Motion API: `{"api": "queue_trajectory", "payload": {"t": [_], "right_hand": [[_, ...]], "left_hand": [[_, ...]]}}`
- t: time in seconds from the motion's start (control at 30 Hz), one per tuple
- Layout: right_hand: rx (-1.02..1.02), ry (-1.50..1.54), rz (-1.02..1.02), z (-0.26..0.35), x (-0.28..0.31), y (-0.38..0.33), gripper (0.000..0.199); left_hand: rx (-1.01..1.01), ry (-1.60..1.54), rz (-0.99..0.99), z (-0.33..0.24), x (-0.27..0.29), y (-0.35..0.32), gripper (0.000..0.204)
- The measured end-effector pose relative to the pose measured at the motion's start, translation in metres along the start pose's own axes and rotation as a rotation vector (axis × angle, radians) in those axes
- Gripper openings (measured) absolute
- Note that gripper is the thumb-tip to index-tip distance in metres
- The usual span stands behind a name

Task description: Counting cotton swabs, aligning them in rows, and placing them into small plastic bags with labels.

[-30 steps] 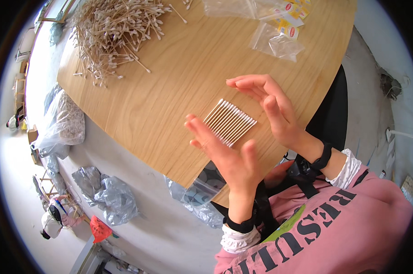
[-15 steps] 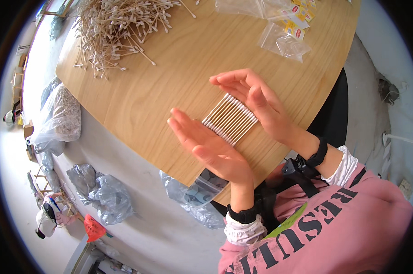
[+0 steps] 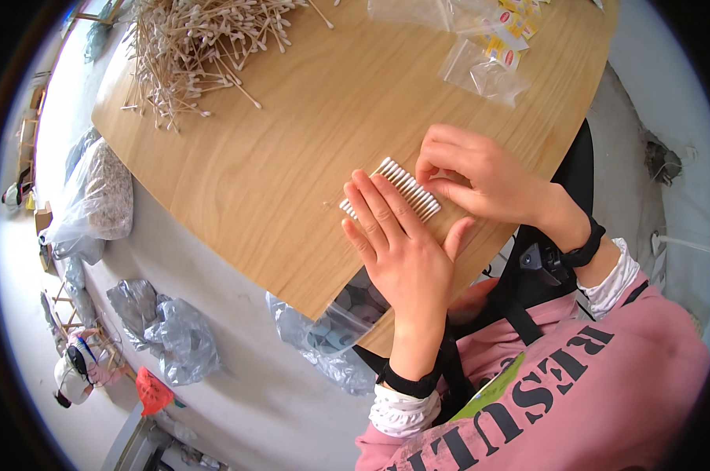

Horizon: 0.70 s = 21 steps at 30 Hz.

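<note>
A neat row of cotton swabs lies side by side on the wooden table, their white tips lined up. Spread flat over the row is my left hand, its fingers stretched out and covering the middle and near part of the sticks. My right hand is bent at the row's right end, thumb and fingertips drawn together by the white tips. Whatever may be between those fingertips is too small to make out.
At the far left is a loose heap of cotton swabs. Clear plastic bags and yellow-and-white cards lie at the far right. A clear bag overhangs the near edge. Filled bags and grey bags rest on the floor.
My left hand has turned from the row's left side to lie palm down over the swabs. The right hand has gone from flat and open to a pinch at the right-hand tips.
</note>
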State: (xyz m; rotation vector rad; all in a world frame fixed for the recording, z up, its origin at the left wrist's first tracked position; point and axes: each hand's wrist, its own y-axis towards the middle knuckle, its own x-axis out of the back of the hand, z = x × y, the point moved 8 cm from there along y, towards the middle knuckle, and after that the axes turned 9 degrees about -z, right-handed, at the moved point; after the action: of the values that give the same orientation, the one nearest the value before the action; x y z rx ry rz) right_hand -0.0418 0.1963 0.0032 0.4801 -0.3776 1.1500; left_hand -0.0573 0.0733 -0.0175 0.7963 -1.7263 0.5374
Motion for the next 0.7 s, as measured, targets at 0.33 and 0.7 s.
{"api": "queue_trajectory", "payload": {"t": [0.33,0.7], "right_hand": [[-0.045,-0.108,0.202,-0.002,-0.012,0.018,0.010],[-0.225,-0.354,-0.032,-0.026,0.035,0.000,0.012]], "left_hand": [[0.000,0.011,0.030,0.000,-0.002,0.001,0.118],[-0.027,-0.001,0.008,-0.005,-0.002,0.002,0.118]]}}
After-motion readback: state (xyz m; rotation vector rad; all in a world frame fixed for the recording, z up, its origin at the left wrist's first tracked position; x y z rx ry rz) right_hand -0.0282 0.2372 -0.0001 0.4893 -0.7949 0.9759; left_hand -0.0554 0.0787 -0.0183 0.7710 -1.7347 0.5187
